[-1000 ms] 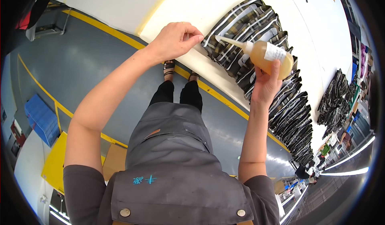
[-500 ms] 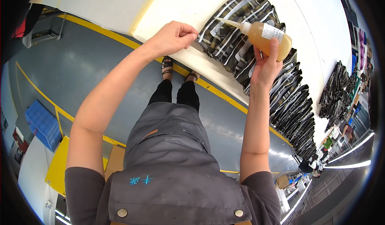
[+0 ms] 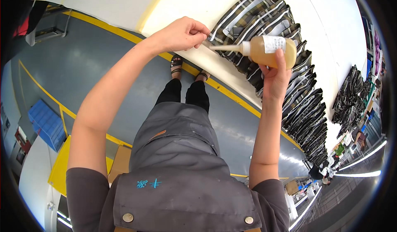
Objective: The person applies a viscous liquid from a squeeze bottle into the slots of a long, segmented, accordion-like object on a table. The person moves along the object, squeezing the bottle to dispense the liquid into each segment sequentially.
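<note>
Head view: right hand (image 3: 275, 77) w/ closed grip on a squeeze bottle (image 3: 271, 50), amber liquid inside, held sideways. White rectangular label (image 3: 273, 44) sits on the bottle body just above the thumb; print too small to tell. Long white nozzle (image 3: 225, 47) points left from that grip toward the left hand (image 3: 182, 33). Left hand's grip is pinched shut, fingertips (image 3: 203, 33) on the near edge of a dark striped piece (image 3: 231, 19), just beside the nozzle tip. More dark striped pieces (image 3: 304, 108) lie overlapped in a row on the white table (image 3: 186, 0), running below and right of the right grip. Second dark pile (image 3: 351, 93) well apart, far right. Yellow line (image 3: 231, 93) on grey floor (image 3: 82, 54) runs along the table edge, under both grips. Blue crate (image 3: 45, 122) far lower left of the left grip.
</note>
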